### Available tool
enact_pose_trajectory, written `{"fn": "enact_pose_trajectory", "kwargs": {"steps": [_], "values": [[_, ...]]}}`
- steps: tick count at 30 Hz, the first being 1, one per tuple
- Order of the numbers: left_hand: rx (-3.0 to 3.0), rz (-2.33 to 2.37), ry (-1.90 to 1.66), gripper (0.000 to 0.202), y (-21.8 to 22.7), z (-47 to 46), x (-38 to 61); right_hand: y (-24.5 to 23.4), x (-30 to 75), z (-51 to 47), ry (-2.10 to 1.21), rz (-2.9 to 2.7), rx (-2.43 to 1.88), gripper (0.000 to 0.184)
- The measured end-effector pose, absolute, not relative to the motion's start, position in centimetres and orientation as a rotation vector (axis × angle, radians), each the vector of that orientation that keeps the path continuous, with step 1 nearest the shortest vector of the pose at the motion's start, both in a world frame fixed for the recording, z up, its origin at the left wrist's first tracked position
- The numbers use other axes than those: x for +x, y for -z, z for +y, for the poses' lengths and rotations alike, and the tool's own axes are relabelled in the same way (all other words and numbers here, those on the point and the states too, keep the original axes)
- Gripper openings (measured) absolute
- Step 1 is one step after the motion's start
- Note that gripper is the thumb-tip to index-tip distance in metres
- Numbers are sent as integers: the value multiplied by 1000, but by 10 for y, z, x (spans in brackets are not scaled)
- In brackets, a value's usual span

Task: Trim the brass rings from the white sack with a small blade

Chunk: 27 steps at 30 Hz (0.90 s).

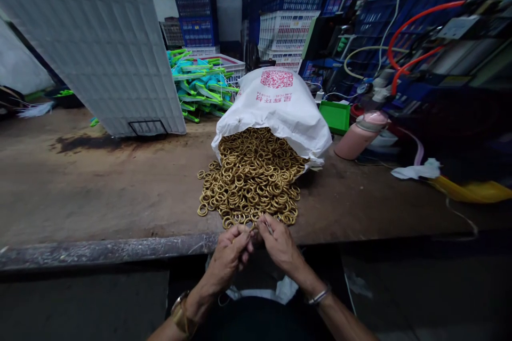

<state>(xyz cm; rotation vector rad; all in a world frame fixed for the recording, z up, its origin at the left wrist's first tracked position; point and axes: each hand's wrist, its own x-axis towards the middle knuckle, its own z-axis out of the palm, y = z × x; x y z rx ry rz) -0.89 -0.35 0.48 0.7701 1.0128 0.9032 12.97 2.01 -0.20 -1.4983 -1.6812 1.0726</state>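
Observation:
A large heap of gold-coloured rings (256, 181) spills from the mouth of a white woven sack (276, 106) onto the wooden table. At the near edge of the heap, my left hand (231, 257) is closed in a pinch, with a gold-coloured ring (252, 226) at its fingertips. Close beside it, my right hand (282, 245) is also closed. Something thin and metallic (268, 227) shows between its thumb and fingers, too small to make out. Both hands are just over the table's front edge, fingertips nearly meeting.
A tall white ribbed panel (120, 53) stands at left. Behind are bright green and blue plastic pieces (202, 85) and stacked crates (288, 29). To the right are a pink bottle (358, 138), a green tray (335, 116), and a machine with red hoses (400, 32).

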Motion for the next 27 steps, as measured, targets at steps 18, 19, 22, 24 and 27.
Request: {"fn": "enact_pose_trajectory", "kwargs": {"steps": [18, 19, 22, 24, 27], "values": [[859, 996, -803, 29, -15, -23, -16, 5, 143, 13, -491, -2240, -1956, 27], [804, 961, -788, 29, -13, -25, -16, 6, 144, 14, -473, -2210, -1948, 27], [621, 899, -817, 31, -7, -27, -16, 10, 144, 15, -432, -2155, -1854, 29], [545, 893, -846, 33, -3, -25, -14, 13, 140, 16, -406, -2163, -1758, 33], [504, 890, -877, 32, -2, -22, -14, 15, 130, 17, -355, -2210, -1717, 41]]}}
